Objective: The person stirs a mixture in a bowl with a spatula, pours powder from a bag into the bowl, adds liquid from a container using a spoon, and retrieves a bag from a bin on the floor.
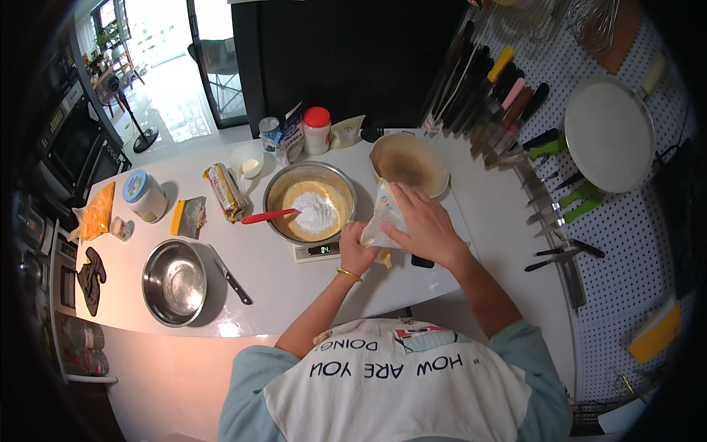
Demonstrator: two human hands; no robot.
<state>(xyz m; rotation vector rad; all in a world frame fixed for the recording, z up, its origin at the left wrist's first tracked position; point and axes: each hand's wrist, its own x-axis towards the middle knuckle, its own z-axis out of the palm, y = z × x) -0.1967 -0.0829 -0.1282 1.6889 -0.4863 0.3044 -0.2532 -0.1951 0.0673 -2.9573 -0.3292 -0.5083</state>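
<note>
Just right of the metal mixing bowl [270, 221], my left hand [356, 247] grips the lower left corner of a whitish plastic packet [378, 224]. My right hand [425, 224] lies over the packet's right side, its thumb pressed on the front; how firmly it grips is partly hidden. A heap of white powder [316, 212] rests on a yellowish mixture in the bowl. A red-handled spatula [268, 216] leans over the bowl's left rim, its tip in the powder. The bowl stands on a digital kitchen scale [316, 252] with a lit display.
A beige round pan [409, 163] stands behind my right hand. Left are an empty steel bowl [174, 283], a knife [232, 276], a yellow-handled dough scraper [189, 217] and a wrapped package [225, 190]. Jars and packets line the back edge. Knives hang at the right wall.
</note>
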